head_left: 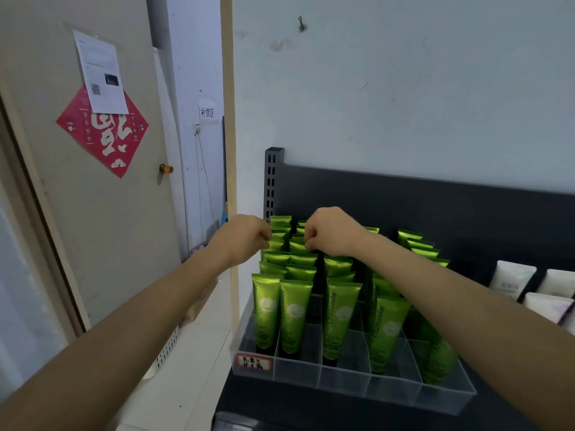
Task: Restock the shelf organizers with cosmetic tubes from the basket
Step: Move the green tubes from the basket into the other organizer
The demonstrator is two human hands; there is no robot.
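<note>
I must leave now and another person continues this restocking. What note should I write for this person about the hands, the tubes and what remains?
Left hand: fingers curled, pinching the tops of green tubes at the back of the leftmost column.
Right hand: the same, on the next column.
Clear organizer: back and middle rows hold upright tubes; front cells are bare.
Basket: white, on the floor at left, mostly hidden by the arm; contents unseen.
Left to do: fill the front cells. The white tubes at right are only partly in view.
</note>
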